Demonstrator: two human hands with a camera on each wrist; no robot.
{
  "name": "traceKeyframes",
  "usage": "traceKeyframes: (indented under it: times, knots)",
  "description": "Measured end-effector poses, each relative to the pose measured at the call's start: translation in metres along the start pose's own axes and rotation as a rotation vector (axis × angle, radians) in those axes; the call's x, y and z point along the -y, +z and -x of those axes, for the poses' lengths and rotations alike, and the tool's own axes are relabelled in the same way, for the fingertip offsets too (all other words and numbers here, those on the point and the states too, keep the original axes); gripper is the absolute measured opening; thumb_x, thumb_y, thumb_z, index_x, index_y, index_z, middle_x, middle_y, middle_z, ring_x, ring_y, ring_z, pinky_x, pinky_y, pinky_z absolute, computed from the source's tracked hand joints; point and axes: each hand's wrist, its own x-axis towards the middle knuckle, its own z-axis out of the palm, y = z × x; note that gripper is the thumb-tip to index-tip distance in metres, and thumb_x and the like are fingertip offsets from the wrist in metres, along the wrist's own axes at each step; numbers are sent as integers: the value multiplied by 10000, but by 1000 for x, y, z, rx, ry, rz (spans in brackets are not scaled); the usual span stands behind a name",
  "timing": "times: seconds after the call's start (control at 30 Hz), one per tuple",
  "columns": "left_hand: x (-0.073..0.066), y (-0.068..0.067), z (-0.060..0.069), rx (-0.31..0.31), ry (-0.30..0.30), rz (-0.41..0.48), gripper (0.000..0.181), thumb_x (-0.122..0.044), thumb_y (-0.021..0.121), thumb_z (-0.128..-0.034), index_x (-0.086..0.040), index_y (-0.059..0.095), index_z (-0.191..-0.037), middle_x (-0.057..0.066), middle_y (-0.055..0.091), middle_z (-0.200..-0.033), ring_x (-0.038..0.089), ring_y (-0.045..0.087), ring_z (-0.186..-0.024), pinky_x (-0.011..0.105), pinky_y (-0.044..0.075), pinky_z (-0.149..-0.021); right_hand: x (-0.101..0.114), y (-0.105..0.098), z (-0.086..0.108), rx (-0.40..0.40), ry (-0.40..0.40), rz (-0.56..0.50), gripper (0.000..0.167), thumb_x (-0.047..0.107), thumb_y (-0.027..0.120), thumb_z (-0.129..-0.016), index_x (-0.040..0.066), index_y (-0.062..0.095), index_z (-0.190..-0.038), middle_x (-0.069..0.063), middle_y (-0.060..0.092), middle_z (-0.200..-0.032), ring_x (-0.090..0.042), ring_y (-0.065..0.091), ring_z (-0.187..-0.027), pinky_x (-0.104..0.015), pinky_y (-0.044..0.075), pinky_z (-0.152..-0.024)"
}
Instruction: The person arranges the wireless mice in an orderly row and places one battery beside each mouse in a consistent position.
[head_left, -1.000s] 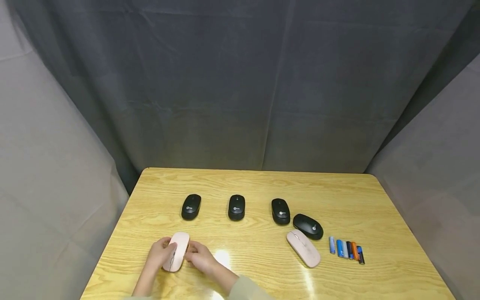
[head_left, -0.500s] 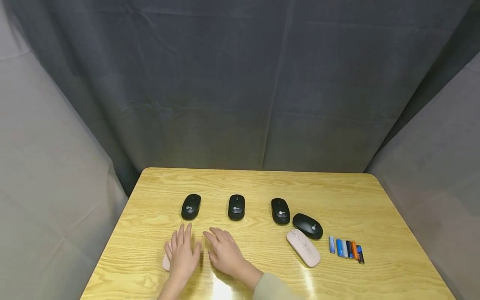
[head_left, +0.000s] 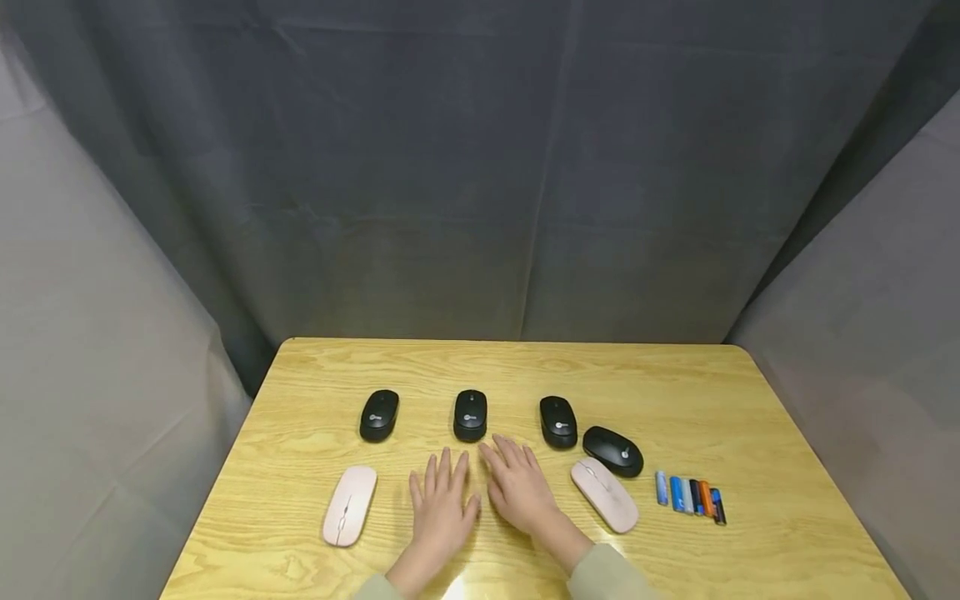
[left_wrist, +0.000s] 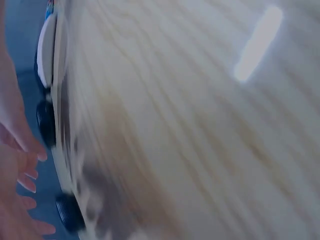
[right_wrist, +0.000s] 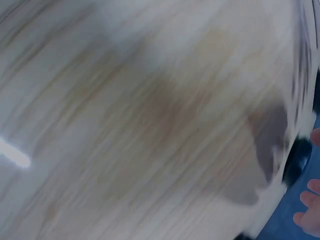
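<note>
In the head view my left hand (head_left: 441, 515) and right hand (head_left: 521, 487) are side by side near the table's middle, fingers spread and nothing held. Left of them a pink mouse (head_left: 349, 507) lies on the wood. A second pink mouse (head_left: 604, 495) is to the right of my right hand, against a black mouse (head_left: 613, 451). Three more black mice form a row beyond the hands: one at left (head_left: 379, 416), one in the middle (head_left: 470, 416), just past the fingertips, and one at right (head_left: 558, 422).
Several batteries (head_left: 692, 497) in blue, black, orange and white lie in a row at the right of the wooden table (head_left: 315, 367). A dark curtain (head_left: 405, 183) hangs behind, with pale cloth (head_left: 97, 333) at the left side.
Both hands have let go of the left pink mouse and moved right, with fingers spreading out. That mouse now lies uncovered on the table.
</note>
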Motion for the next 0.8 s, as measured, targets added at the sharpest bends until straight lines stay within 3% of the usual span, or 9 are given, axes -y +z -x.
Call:
traceKeyframes:
  times: [0.3,0.5,0.67,0.8]
  knots:
    - [-51,19,-21,103,90,52,665,-335,553,-884,-81,269,-1428,215,178,-1472,418,212,-1312,644,201,-989,-42,-20,17,-149,169,-57,540,116,680,-783,71,495,-1288,-203,473,-1281,-372,467,-1162,-563,368,-934]
    - [-78,31,-29,140,129,219,680,-240,570,-881,1,231,-1418,275,194,-1434,446,249,-1284,574,332,-961,-67,-32,34,-204,269,-124,555,68,676,-780,52,477,-1298,-245,477,-1250,-427,489,-1098,-594,407,-852]
    - [-98,41,-32,167,88,405,658,-167,560,-878,43,215,-1397,267,243,-1390,411,292,-1265,479,372,-975,-85,-40,49,-177,367,-194,557,89,634,-815,63,434,-1334,-249,460,-1245,-437,473,-1093,-612,403,-820]
    - [-111,48,-35,182,48,505,607,-148,545,-882,61,254,-1371,222,305,-1343,358,336,-1245,431,360,-999,-95,-44,60,-141,440,-233,556,123,604,-827,58,414,-1345,-244,443,-1253,-438,443,-1121,-607,392,-839]
